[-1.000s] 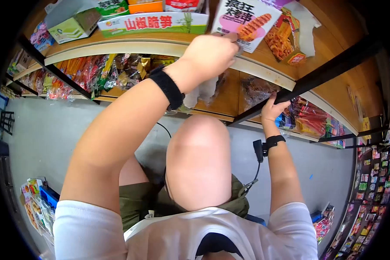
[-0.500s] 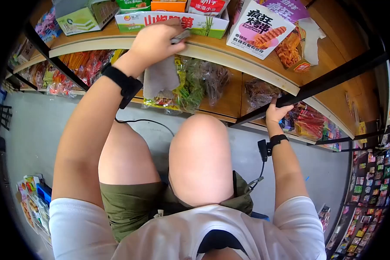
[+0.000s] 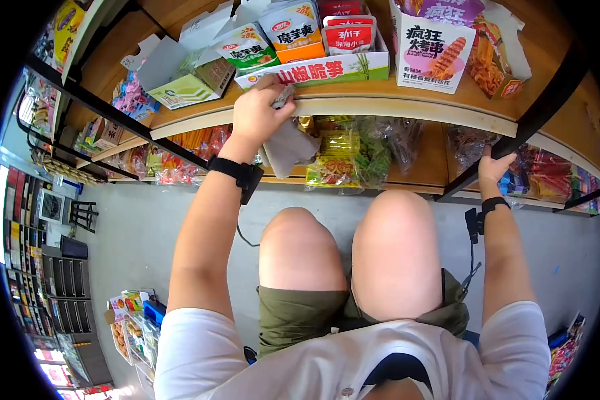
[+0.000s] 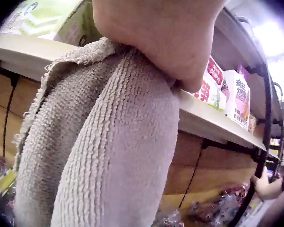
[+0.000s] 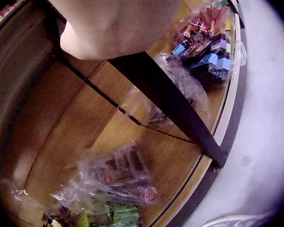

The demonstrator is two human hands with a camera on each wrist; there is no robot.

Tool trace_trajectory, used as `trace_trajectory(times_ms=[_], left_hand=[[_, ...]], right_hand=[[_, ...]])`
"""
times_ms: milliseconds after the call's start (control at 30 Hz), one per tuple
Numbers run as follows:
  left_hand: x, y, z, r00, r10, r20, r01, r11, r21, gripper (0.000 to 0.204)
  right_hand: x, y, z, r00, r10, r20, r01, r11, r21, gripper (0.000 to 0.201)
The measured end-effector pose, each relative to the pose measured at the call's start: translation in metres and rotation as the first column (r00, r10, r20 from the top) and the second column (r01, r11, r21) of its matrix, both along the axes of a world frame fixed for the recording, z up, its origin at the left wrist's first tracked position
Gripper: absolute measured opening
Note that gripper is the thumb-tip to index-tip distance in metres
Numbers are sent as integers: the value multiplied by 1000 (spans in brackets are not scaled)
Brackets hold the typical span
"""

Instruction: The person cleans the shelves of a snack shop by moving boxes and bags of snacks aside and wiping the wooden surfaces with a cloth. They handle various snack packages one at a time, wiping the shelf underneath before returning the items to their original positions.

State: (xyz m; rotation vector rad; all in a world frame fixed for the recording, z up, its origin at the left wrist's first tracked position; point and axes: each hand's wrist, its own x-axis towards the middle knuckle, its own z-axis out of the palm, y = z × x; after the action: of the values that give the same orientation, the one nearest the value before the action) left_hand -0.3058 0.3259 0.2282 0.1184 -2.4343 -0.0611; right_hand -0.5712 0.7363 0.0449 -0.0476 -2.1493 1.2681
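Observation:
The left hand (image 3: 259, 115) grips a grey-beige cloth (image 3: 288, 148) at the front edge of the upper shelf (image 3: 353, 107), and the cloth hangs down over the lower shelf. Ribbed and looped fabric of the cloth (image 4: 118, 142) fills the left wrist view below the hand (image 4: 161, 38). Over on the right, the right hand (image 3: 493, 167) holds the black shelf post (image 3: 470, 179), thumb apart. In the right wrist view that hand (image 5: 116, 28) lies at the upper end of the post (image 5: 168, 101); its fingertips are hidden.
On the upper shelf stand a green-white box (image 3: 190, 87), a long snack carton (image 3: 373, 67) and a white-pink box (image 3: 433, 57). Bagged snacks (image 3: 337, 160) lie on the lower shelf. Both knees are close below it, and a crate of goods (image 3: 137, 327) stands on the floor at left.
The left hand has moved left along the shelf edge with the cloth, away from the white-pink box. The head view has shifted left; the right hand stays at the post.

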Motion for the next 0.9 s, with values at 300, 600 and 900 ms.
trace_trajectory(times_ms=[300,600,900], left_hand=[[26,-43,-16,983,24,-181,-46,992,-118,18],[63,-98,-26,960,173,-221,-197,976,-89,21],[108,-191,-38,888,375,-264,-369,926,74,25]], right_hand=[[-12,11,-16,999,43,-30,-40,995,90,74],[-15,14,-16,997,54,48,-56,997,48,66],[-22,21,-25,993,-94,-67,107,969,224,61]])
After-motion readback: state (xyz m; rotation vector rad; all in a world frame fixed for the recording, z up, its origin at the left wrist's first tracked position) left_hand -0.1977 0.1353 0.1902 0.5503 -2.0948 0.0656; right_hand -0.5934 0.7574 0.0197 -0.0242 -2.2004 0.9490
